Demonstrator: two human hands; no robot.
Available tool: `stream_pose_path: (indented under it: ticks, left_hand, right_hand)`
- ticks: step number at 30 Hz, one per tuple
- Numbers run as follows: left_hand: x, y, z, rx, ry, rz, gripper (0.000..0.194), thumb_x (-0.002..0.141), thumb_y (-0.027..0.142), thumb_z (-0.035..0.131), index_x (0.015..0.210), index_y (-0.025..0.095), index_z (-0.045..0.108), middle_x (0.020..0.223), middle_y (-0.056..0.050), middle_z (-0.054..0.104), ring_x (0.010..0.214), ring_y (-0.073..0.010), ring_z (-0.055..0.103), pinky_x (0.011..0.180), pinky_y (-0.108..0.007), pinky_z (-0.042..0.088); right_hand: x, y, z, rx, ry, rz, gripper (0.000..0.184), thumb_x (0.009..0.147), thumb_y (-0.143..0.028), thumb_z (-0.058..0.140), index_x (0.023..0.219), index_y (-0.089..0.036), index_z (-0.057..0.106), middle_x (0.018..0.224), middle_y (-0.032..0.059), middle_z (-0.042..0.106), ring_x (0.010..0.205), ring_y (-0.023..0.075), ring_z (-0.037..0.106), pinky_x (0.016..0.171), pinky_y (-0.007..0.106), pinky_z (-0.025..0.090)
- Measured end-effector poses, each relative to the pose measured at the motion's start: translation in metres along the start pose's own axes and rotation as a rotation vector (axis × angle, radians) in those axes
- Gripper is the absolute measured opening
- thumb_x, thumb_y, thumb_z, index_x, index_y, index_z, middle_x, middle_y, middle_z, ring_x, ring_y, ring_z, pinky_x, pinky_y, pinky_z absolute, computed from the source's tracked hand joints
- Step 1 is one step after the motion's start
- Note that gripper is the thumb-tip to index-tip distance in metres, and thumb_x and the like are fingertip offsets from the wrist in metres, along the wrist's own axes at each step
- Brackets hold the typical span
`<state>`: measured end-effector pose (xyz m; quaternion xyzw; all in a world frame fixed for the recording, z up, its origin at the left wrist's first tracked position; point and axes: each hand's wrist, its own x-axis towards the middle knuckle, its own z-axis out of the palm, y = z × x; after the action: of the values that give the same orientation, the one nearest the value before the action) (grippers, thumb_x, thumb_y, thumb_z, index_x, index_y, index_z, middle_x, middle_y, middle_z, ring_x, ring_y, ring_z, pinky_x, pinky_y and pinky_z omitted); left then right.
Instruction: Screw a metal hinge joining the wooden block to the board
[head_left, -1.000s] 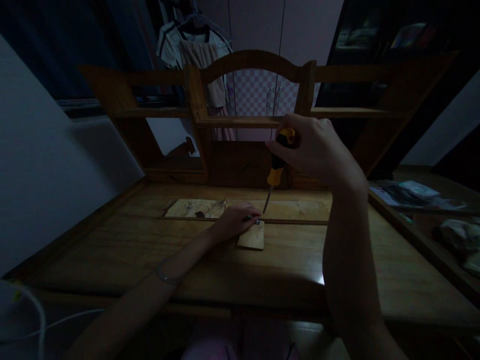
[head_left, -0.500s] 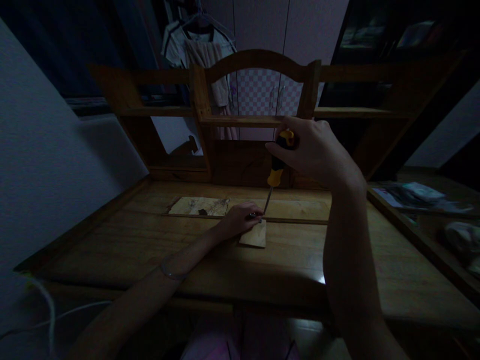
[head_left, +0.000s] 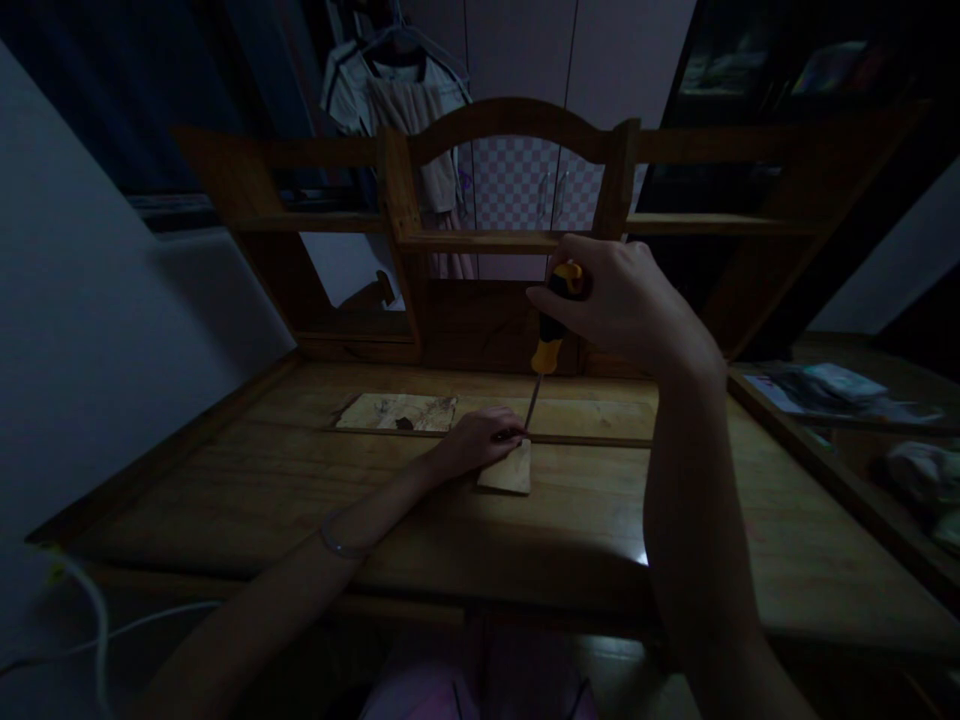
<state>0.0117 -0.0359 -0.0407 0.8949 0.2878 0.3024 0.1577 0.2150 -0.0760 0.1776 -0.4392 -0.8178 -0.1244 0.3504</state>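
My right hand (head_left: 611,300) is wrapped round the black and yellow handle of a screwdriver (head_left: 549,345), held from above. Its thin shaft slants down to the left, and the tip ends at the fingertips of my left hand (head_left: 480,438). Those fingers are pinched together by the upper edge of a small square piece of wood (head_left: 511,470) lying on the desk. What they grip at the tip is too small and dark to make out. Just behind lies a long flat wooden board (head_left: 585,418), its left part covered with a torn, patterned surface.
The wooden desk (head_left: 285,490) carries a shelf unit (head_left: 510,242) along its back. Papers and bags (head_left: 840,385) lie on a lower surface at right. A white cable (head_left: 97,610) hangs at the left front corner. Clothes (head_left: 401,100) hang behind.
Both hands stay in nearly the same place, with the screwdriver still upright at a slant. The whole view has shifted very slightly. A small metallic glint at the left fingertips shows less now.
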Motion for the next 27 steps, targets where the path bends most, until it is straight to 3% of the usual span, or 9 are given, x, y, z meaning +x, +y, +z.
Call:
stream_pose_path:
  ticks: [8, 17, 27]
  left_hand:
    - [0.003, -0.001, 0.001, 0.059, 0.0, 0.009, 0.01, 0.088, 0.027, 0.068, 0.095, 0.02, 0.07, 0.092, -0.004, 0.068, 0.092, -0.0199, 0.061, 0.085, -0.032, 0.047]
    - [0.004, -0.003, 0.002, 0.006, 0.038, -0.018, 0.021, 0.086, 0.04, 0.072, 0.086, 0.019, 0.067, 0.088, -0.003, 0.065, 0.091, -0.0197, 0.06, 0.083, -0.031, 0.046]
    - [0.003, -0.002, 0.004, -0.032, 0.064, -0.016, 0.017, 0.086, 0.036, 0.073, 0.086, 0.019, 0.07, 0.089, -0.003, 0.065, 0.093, -0.0192, 0.06, 0.083, -0.031, 0.047]
  right_hand:
    - [0.0, 0.003, 0.003, -0.02, -0.087, 0.004, 0.023, 0.09, -0.041, 0.062, 0.098, -0.02, 0.065, 0.088, 0.0066, 0.064, 0.09, 0.0245, 0.059, 0.077, 0.035, 0.043]
    - [-0.002, 0.003, 0.01, -0.009, -0.187, -0.013, 0.022, 0.09, -0.038, 0.064, 0.1, -0.018, 0.066, 0.09, 0.0068, 0.066, 0.087, 0.0217, 0.059, 0.074, 0.033, 0.043]
    - [0.0, 0.0, 0.015, -0.021, -0.214, -0.03, 0.021, 0.092, -0.037, 0.063, 0.1, -0.018, 0.066, 0.092, 0.0072, 0.068, 0.085, 0.0209, 0.061, 0.076, 0.032, 0.042]
